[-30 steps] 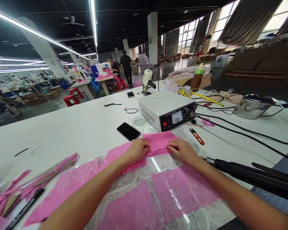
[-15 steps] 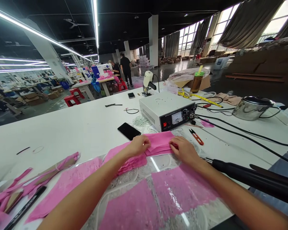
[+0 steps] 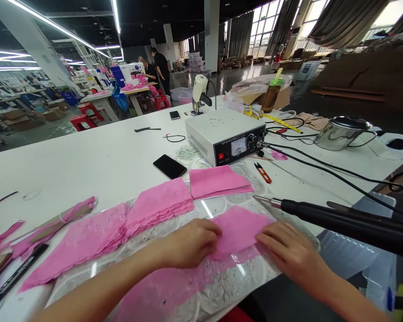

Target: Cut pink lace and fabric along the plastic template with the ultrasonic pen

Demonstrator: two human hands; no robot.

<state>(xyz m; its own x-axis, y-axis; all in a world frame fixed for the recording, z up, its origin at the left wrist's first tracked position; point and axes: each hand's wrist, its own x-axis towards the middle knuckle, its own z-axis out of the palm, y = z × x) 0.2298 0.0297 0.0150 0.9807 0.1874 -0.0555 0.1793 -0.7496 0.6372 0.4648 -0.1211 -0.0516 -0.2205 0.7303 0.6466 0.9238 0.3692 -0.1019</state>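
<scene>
Near the bench's [image 3: 70, 165] close edge, the pink cloth piece [image 3: 240, 230] stretches lengthwise between left hand [image 3: 193, 243] and right hand [image 3: 293, 250], fingers of each pinching one end.

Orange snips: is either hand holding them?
No, the snips lie on the table while the left hand and right hand hold pink cloth.

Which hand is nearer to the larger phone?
Left. The left hand is on the near side of the larger phone; the right hand is farther off, well to its right.
</scene>
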